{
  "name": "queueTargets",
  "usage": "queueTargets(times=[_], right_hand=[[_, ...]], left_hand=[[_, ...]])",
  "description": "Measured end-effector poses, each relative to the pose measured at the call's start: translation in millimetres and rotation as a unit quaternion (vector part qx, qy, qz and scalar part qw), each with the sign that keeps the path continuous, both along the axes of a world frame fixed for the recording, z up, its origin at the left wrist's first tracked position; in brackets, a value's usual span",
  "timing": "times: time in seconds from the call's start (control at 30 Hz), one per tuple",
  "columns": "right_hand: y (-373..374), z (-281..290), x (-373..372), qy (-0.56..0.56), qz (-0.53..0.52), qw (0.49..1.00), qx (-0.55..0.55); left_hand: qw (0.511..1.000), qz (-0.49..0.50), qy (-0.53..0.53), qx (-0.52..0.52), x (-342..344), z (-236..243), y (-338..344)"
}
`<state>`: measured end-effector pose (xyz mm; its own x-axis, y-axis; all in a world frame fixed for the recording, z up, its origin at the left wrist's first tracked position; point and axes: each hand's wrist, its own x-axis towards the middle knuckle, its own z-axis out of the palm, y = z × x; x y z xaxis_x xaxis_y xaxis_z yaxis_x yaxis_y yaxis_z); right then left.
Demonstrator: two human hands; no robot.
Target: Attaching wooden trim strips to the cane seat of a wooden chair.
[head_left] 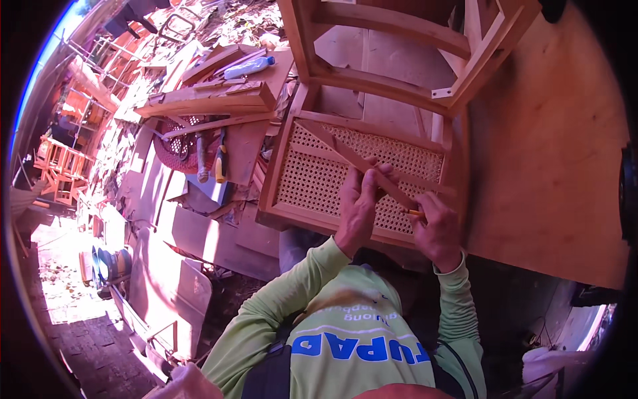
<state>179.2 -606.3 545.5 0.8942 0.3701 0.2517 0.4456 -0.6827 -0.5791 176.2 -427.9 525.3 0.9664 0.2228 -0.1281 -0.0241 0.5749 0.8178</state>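
Note:
My left hand is closed on a thin wooden strip that slants from upper left to lower right over a woven cane seat panel set in a wooden frame. My right hand pinches a yellow pencil at the strip's lower end. Just beyond the seat, the chair's back with two curved rails stands up, with a small metal plate at one joint.
A plywood sheet fills the right. At left lie wooden pieces, a plastic bottle, a yellow-handled tool and a red round seat. Farther left are chair frames, scraps and a blue coiled object.

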Motion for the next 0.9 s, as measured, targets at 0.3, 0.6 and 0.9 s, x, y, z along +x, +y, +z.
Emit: queueTargets(times=[0.3, 0.6, 0.9], right_hand=[[22, -60, 62, -0.073, 0.059, 0.985, 0.145], [55, -134, 104, -0.133, 0.024, 0.991, 0.004], [25, -170, 67, -0.151, 0.125, 0.98, -0.042]], left_hand=[[0.955, 0.104, -0.178, 0.212, 50, 133, 95], [0.887, -0.066, -0.096, 0.447, 19, 62, 101], [0.775, -0.007, -0.131, 0.618, -15, -21, 110]])
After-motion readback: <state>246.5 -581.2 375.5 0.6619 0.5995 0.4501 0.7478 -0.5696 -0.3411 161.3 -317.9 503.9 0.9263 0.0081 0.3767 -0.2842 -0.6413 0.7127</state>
